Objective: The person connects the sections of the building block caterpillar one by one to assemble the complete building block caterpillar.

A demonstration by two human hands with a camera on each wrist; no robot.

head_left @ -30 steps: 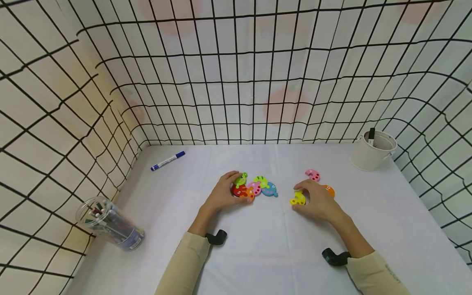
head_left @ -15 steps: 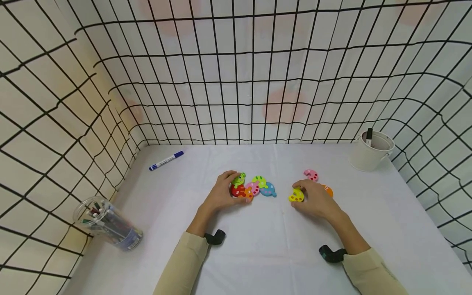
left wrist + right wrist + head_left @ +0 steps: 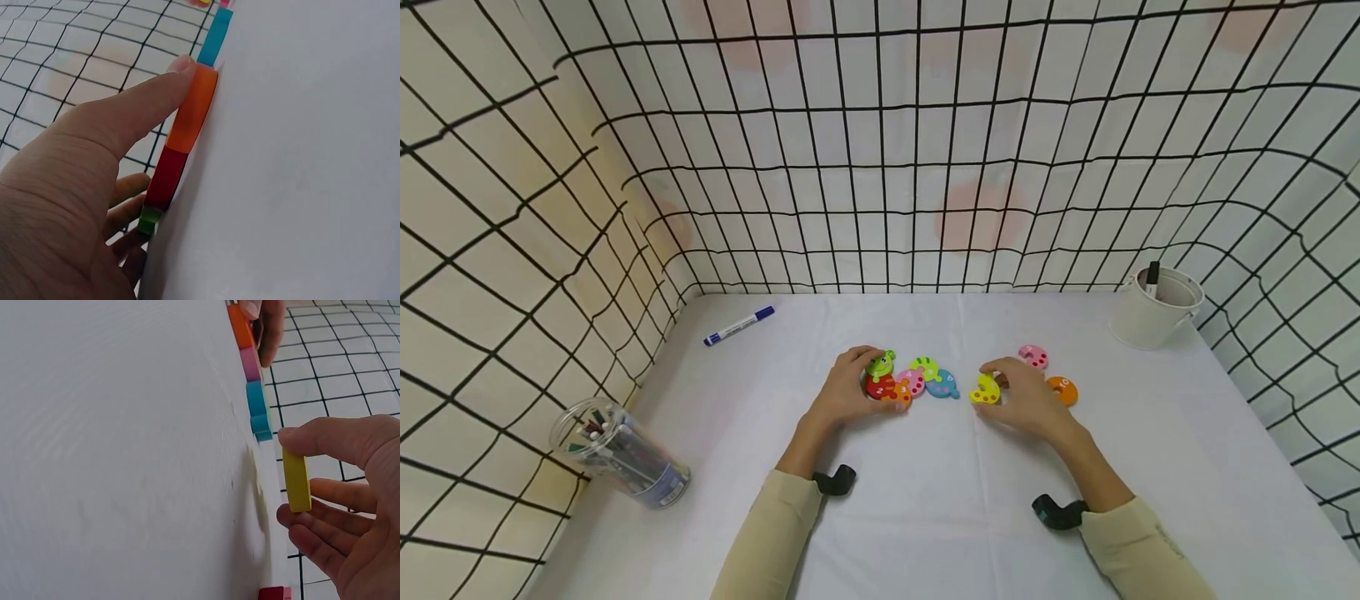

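A joined row of coloured puzzle pieces lies mid-table, starting with a green head piece [image 3: 881,367] with a face. Red [image 3: 880,389], orange [image 3: 194,109], pink [image 3: 913,382], lime [image 3: 926,367] and blue [image 3: 942,385] pieces follow it. My left hand [image 3: 844,392] holds the row's left end, thumb along the orange piece's edge and fingers round by the green head. Just right of the blue piece, my right hand [image 3: 1028,400] pinches a yellow puzzle piece [image 3: 985,390] with spots. In the right wrist view, this yellow piece stands apart from the blue one, raised over the cloth with a shadow below.
Beyond the right hand lie a loose pink piece [image 3: 1034,357] and a loose orange piece [image 3: 1063,391]. A blue-capped marker [image 3: 739,326] rests back left; a clear jar of pens [image 3: 662,487] stands front left. At back right is a white bucket [image 3: 1146,321]. Black wire mesh [image 3: 917,162] surrounds the table.
My right hand has carried the yellow piece left, closer to the blue end of the row, uncovering more of the loose orange piece. The left hand has stayed nearly still on the row.
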